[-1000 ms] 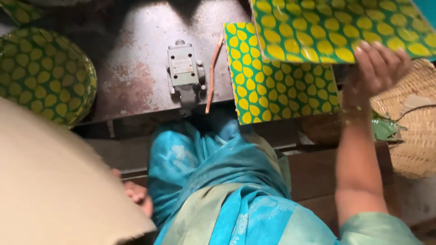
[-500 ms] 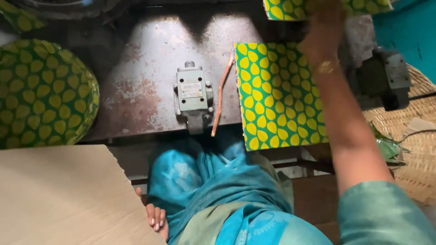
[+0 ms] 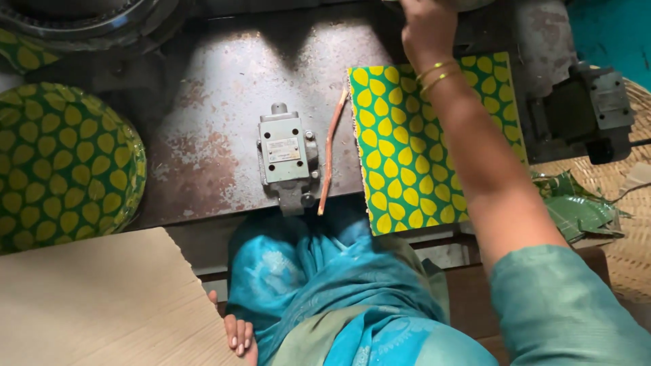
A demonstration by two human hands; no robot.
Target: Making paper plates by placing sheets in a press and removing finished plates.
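My right hand (image 3: 426, 27) reaches far forward to the top edge of the view, over the rusty metal machine bed (image 3: 217, 129); its fingers are cut off there, so what they hold is hidden. Under that forearm lies a square stack of green sheets with yellow leaf shapes (image 3: 400, 163). My left hand (image 3: 236, 333) is low by my lap, fingers curled under the edge of a large brown cardboard sheet (image 3: 95, 305).
A pile of pressed green-and-yellow plates (image 3: 61, 169) sits at the left. A grey metal valve block (image 3: 285, 152) and a thin copper tube (image 3: 330, 152) lie mid-bed. A dark motor block (image 3: 583, 115), a woven basket (image 3: 620, 183) and green scraps (image 3: 576, 210) are at the right.
My right hand carried a patterned sheet forward and up until the sheet left the view. The brown cardboard sheet has dropped lower at the left, uncovering more of the plate pile.
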